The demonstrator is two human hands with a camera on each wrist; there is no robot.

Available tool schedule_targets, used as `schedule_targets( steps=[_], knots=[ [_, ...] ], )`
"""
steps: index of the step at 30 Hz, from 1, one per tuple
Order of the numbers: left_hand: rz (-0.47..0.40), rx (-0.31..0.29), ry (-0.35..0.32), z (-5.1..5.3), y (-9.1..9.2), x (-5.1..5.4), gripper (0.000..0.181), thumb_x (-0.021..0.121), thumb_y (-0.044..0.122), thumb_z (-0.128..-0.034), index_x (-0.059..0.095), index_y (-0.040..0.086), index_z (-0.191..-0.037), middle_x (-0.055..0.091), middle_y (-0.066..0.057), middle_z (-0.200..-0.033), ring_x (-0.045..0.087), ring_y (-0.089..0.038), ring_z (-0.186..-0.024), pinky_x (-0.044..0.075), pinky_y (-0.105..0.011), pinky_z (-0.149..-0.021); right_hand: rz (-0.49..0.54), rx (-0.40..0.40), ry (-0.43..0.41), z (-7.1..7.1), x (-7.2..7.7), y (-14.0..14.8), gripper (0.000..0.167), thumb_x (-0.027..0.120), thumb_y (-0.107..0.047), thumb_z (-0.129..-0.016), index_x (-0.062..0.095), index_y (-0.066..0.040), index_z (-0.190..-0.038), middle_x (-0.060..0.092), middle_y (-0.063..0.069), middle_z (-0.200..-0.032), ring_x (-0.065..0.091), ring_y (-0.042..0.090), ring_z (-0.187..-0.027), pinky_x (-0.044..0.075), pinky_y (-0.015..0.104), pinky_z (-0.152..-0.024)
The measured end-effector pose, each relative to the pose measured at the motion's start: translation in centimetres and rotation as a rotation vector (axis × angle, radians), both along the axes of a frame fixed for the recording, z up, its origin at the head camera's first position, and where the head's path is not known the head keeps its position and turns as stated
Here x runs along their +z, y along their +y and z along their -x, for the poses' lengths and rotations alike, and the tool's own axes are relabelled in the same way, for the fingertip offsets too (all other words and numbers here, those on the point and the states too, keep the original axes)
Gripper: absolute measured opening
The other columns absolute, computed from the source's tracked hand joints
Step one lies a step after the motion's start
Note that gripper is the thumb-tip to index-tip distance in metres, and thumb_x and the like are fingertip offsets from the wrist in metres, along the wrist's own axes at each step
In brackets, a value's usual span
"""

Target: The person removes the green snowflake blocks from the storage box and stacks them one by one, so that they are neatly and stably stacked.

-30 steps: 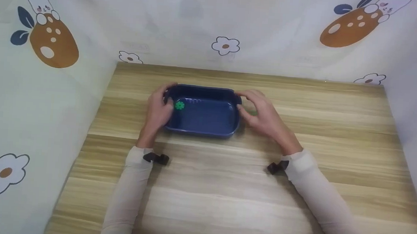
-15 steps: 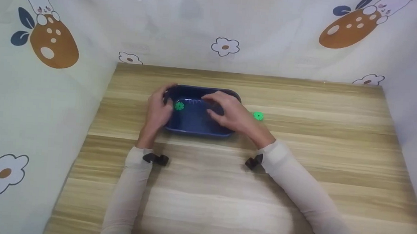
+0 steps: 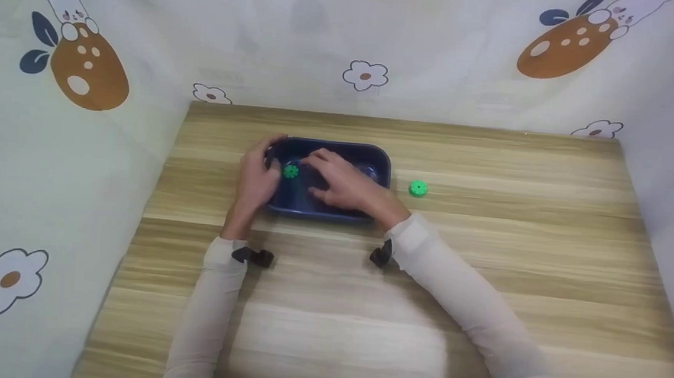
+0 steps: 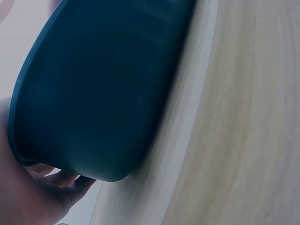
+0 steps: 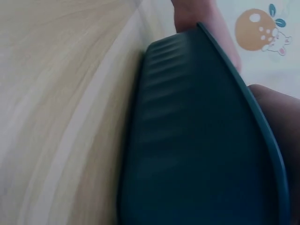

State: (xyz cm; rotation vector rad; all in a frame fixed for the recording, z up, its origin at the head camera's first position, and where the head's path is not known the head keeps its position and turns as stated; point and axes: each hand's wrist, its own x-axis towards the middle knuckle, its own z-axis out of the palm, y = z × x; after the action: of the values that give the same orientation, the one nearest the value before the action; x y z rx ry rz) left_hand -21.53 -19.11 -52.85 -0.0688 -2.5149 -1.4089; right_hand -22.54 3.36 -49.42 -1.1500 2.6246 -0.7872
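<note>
A dark blue rectangular bin [image 3: 384,157] stands on the table in the head view. My left hand [image 3: 256,177] grips its left end, thumb over the rim; the left wrist view shows fingers behind the bin's wall [image 4: 103,84]. Inside, near that thumb, lies a small green notched disc [image 3: 291,171]. Over the bin, with thumb and fingers spread apart, my right hand [image 3: 346,184] points toward this disc and holds nothing visible. In the right wrist view the bin's side [image 5: 201,131] hides most of the right hand [image 5: 279,112].
Another green notched piece [image 3: 418,188], thicker like a short stack, sits on the table right of the bin. The wood-grain table [image 3: 518,225] is bordered by patterned cloth walls [image 3: 441,54] at the back and both sides.
My right hand has left the bin's right end and moved left over its inside, uncovering the green piece on the table. The left hand and the bin have stayed put.
</note>
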Motion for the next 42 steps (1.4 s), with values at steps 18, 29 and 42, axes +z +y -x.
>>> schedule_targets(
  steps=[18,29,42],
  knots=[
    [0.003,0.001,0.015,0.1,-0.1,-0.2,0.053,0.055,-0.01,-0.0929,0.07,0.007,-0.14,0.07,-0.014,-0.143,0.062,-0.03,-0.137,0.05,-0.046,-0.118,-0.192,0.016,0.025,0.2,-1.8,-2.4,0.061,0.074,-0.026,-0.101,0.056,-0.013,-0.158,0.052,0.017,-0.162,0.049,0.037,-0.145,0.043,0.05,-0.127],
    [0.012,0.001,0.016,-0.1,0.1,0.1,0.054,0.055,-0.01,-0.0922,0.07,0.009,-0.141,0.07,-0.013,-0.143,0.064,-0.032,-0.132,0.051,-0.047,-0.116,-0.129,0.005,0.103,0.4,-1.7,-2.6,0.036,0.077,-0.011,-0.096,0.074,-0.003,-0.131,0.068,0.016,-0.129,0.063,0.037,-0.116,0.055,0.048,-0.107],
    [0.007,0.001,0.008,0.0,0.1,0.0,0.054,0.054,-0.01,-0.0928,0.07,0.007,-0.141,0.07,-0.013,-0.144,0.062,-0.03,-0.137,0.05,-0.047,-0.119,-0.121,-0.044,0.099,0.2,-1.7,-2.9,0.051,0.079,-0.015,-0.092,0.062,0.001,-0.138,0.064,0.019,-0.133,0.062,0.039,-0.122,0.056,0.057,-0.106]
  ],
)
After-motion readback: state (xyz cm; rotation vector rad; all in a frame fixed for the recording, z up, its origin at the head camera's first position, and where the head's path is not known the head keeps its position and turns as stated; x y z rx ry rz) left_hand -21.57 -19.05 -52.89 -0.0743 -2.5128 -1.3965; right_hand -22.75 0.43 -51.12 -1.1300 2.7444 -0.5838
